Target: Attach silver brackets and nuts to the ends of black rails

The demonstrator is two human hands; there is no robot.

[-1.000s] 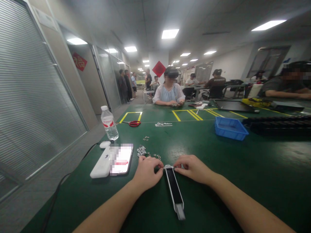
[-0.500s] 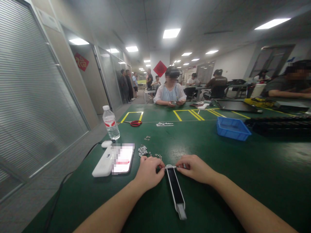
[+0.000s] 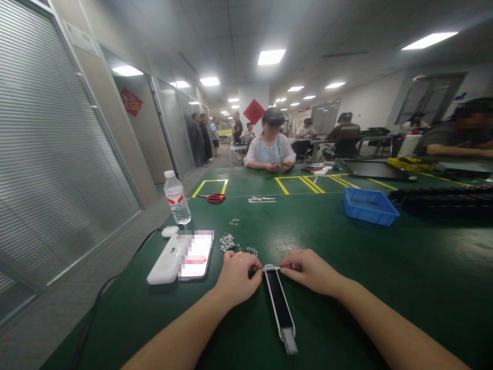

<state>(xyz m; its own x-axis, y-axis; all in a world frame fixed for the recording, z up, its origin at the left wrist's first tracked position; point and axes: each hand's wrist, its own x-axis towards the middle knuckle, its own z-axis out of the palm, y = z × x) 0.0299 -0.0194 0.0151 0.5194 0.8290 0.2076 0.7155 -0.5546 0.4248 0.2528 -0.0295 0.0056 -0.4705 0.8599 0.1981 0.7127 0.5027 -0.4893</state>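
A long, narrow white frame with a black inner panel lies on the green table, with a grey piece at its near end. Across its far end runs a thin metal rod. My left hand pinches the rod's left end between thumb and fingers. At the right end, my right hand pinches the rod too. Small metal rings and grey metal brackets lie just beyond my left hand.
To the left are a phone, a white power bank and a water bottle. Red scissors, thin metal parts and a blue tray are farther off. A person sits opposite.
The whole view has shifted slightly, so the table things appear a little lower. Both hands keep their pinch at the rod's ends.
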